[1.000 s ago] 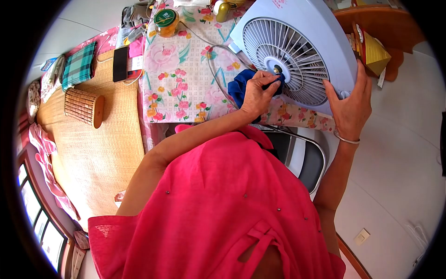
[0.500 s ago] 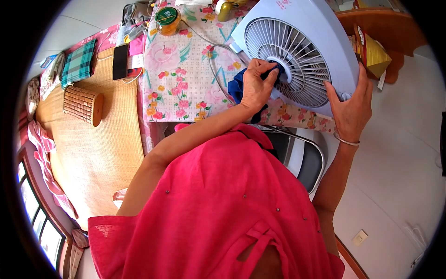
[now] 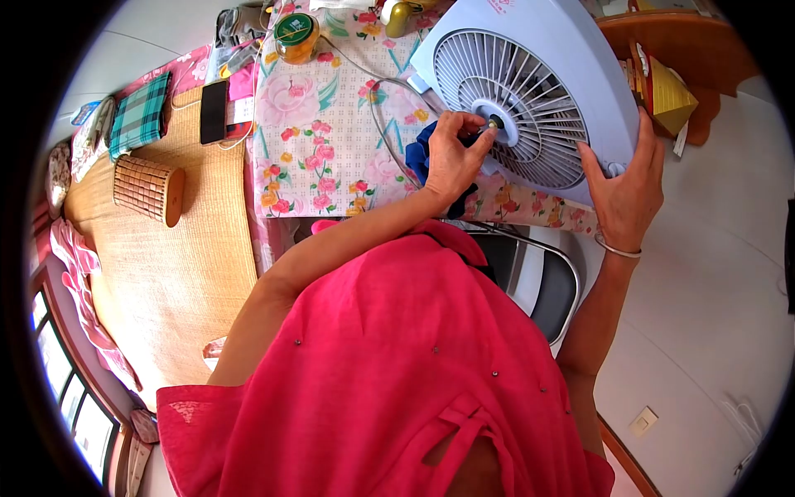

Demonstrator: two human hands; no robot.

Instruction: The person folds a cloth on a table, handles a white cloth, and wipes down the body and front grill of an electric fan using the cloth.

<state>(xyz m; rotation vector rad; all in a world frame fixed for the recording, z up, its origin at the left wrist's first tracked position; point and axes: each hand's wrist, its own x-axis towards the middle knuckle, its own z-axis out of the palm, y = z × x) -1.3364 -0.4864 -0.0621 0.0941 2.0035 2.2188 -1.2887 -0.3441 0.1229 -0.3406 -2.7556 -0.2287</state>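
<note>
A pale blue box fan (image 3: 571, 50) with a round grille stands tilted at the table's edge. My right hand (image 3: 625, 178) grips its lower right side, thumb on the front and fingers over the edge. My left hand (image 3: 451, 157) is at the grille's centre, with a dark blue cloth (image 3: 419, 153) bunched behind the palm and fingers. The left thumb and fingertips are curled close to the small knob (image 3: 495, 123) in the hub; whether they touch it I cannot tell.
The flowered tablecloth (image 3: 290, 170) carries a green-lidded jar (image 3: 296, 37), a yellow-green bottle (image 3: 398, 18) and a grey cord. To the left, a phone (image 3: 214, 112) and a wooden pillow (image 3: 149, 189) lie on a woven mat. Below the table is a folding chair (image 3: 553, 290).
My left hand has drawn the blue cloth back from the fan's hub, and the knob there now shows. The right hand and the fan have hardly moved.
</note>
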